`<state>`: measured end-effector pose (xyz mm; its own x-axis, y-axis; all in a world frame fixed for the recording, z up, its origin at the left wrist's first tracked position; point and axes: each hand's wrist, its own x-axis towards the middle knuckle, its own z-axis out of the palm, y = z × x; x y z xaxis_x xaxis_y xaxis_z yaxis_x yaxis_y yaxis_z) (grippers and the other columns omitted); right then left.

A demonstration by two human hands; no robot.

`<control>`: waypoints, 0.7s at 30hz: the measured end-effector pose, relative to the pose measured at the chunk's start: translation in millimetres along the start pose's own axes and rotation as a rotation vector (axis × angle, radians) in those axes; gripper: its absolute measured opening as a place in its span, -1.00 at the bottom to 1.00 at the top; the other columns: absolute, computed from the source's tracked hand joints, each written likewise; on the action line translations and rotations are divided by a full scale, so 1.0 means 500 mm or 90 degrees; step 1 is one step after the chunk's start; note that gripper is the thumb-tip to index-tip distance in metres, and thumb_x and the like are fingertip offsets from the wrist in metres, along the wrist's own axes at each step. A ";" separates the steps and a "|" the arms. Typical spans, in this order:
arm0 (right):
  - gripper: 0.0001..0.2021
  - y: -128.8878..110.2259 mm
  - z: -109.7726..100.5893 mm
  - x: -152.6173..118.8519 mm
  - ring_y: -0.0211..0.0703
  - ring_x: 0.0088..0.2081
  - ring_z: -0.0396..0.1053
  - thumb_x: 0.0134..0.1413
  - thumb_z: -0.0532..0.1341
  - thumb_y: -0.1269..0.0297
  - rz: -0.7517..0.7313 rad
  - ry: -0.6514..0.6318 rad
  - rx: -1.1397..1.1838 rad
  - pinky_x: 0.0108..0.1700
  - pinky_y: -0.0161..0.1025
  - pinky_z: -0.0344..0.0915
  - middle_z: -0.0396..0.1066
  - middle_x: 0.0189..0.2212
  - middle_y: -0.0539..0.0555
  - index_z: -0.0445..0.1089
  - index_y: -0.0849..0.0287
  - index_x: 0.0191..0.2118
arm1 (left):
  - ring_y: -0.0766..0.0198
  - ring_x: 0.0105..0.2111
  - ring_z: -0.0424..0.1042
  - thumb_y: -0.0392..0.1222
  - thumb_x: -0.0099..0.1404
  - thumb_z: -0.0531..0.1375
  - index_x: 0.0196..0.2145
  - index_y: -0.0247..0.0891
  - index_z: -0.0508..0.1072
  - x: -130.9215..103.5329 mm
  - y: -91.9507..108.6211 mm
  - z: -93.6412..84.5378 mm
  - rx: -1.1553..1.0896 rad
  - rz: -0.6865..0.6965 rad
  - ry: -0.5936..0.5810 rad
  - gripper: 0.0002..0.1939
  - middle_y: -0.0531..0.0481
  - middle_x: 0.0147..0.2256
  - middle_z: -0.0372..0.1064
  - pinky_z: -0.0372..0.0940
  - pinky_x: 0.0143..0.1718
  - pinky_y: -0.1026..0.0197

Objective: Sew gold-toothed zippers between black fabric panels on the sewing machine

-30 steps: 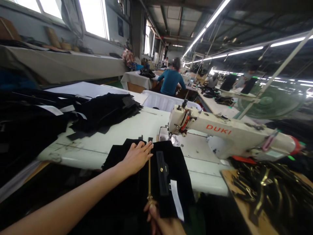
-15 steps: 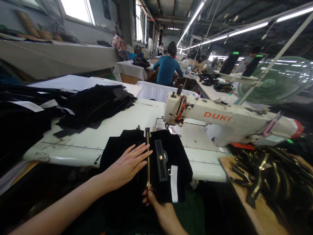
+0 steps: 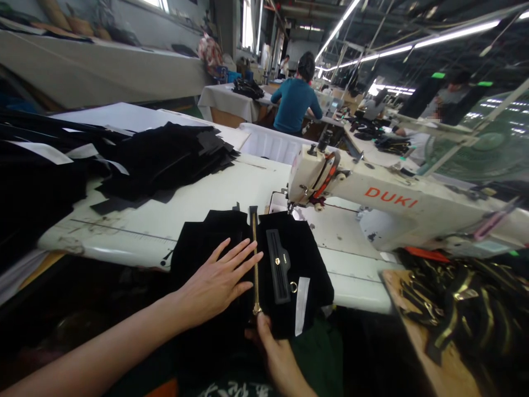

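A black fabric panel lies over the front edge of the sewing table. Down its middle runs a gold-toothed zipper with a gold slider at the near end. My left hand rests flat on the panel, fingers spread, its tips reaching the zipper. With thumb and bent fingers, my right hand pinches the zipper's near end, just below the slider. To the right of the zipper, a dark trim piece with a small gold fitting, a gold ring and a white strip sit on the fabric.
A sewing machine stands right of centre, its needle just beyond the panel. Piled black fabric pieces cover the table's left. Several gold-toothed zippers heap on a board at right. A person in teal sits ahead, past a white bin.
The camera view has tilted down and shifted left, so the surroundings sit differently in frame. Both hands keep nearly the same places on the panel and zipper.
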<state>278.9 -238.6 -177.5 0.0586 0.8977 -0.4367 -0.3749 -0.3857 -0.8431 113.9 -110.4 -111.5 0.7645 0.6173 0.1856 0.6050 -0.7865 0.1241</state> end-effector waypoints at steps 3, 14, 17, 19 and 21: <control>-0.32 -0.001 0.000 -0.001 0.02 -0.19 0.49 -0.06 0.30 -0.32 -0.016 0.001 -0.041 0.01 -0.02 0.38 0.51 -0.20 0.18 0.51 0.24 -0.07 | 0.03 0.36 -0.09 -0.13 0.46 0.11 0.38 -0.13 0.00 -0.004 0.006 0.006 0.015 -0.002 0.011 -0.38 -0.12 0.38 -0.10 -0.34 0.33 -0.11; -0.63 -0.100 0.002 0.002 -0.11 -0.38 0.33 0.17 0.16 -0.05 -0.176 0.021 -0.345 -0.28 -0.23 0.25 0.35 -0.48 0.04 0.40 0.18 -0.40 | 0.01 -0.25 0.42 -0.17 0.44 0.15 0.09 -0.27 0.47 -0.016 -0.006 -0.064 0.110 -0.086 -0.005 -0.68 -0.11 -0.22 0.47 0.24 -0.21 0.03; -0.68 -0.153 -0.015 0.013 -0.19 -0.42 0.22 0.21 0.13 0.05 -0.228 0.018 -0.399 -0.35 -0.28 0.14 0.28 -0.51 -0.01 0.36 0.19 -0.43 | 0.06 -0.39 0.46 -0.15 0.39 0.22 0.04 -0.28 0.47 -0.036 -0.008 -0.064 0.085 -0.117 -0.037 -0.70 -0.06 -0.29 0.49 0.27 -0.30 0.09; -0.74 -0.192 -0.025 0.021 -0.22 -0.42 0.20 0.18 0.16 0.11 -0.231 0.002 -0.403 -0.34 -0.29 0.13 0.26 -0.50 -0.03 0.37 0.20 -0.41 | 0.04 -0.47 0.48 -0.13 0.37 0.24 -0.01 -0.26 0.45 -0.046 -0.002 -0.062 0.072 -0.160 -0.071 -0.73 -0.01 -0.41 0.49 0.25 -0.40 0.11; -0.82 -0.233 -0.031 0.026 -0.23 -0.40 0.21 0.13 0.20 0.20 -0.221 -0.042 -0.407 -0.30 -0.30 0.13 0.28 -0.48 -0.04 0.41 0.21 -0.37 | 0.03 -0.53 0.46 -0.10 0.36 0.25 -0.15 -0.25 0.45 -0.047 0.007 -0.064 0.059 -0.186 -0.066 -0.81 0.04 -0.52 0.43 0.23 -0.45 0.12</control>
<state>337.8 -185.3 -89.8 0.0123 0.9941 -0.1079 0.2693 -0.1072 -0.9571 90.8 -128.1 -84.0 0.5707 0.8194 0.0540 0.8166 -0.5732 0.0673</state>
